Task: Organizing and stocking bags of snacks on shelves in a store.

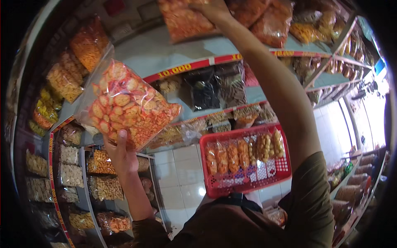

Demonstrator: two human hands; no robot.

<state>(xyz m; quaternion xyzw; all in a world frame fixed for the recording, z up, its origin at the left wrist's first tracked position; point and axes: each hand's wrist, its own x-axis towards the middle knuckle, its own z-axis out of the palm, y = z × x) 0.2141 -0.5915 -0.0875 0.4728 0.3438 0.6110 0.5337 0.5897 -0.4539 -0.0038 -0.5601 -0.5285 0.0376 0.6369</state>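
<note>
My left hand holds up a clear plastic bag of reddish-orange chips from below, its thumb on the front of the bag. My right hand reaches to the top shelf and lies on another clear bag of orange-red snacks; its fingers are partly cut off by the upper edge, so whether they grip the bag is unclear. Right of that hand, similar orange-red bags lean on the same shelf. In front of my body is a red plastic basket with a row of small snack packs.
Tiered shelves curve around the front and left, with red price strips along their edges and many bagged snacks. Black and grey bags stand one tier down. More shelves with packs are at the lower right. White floor tiles show below.
</note>
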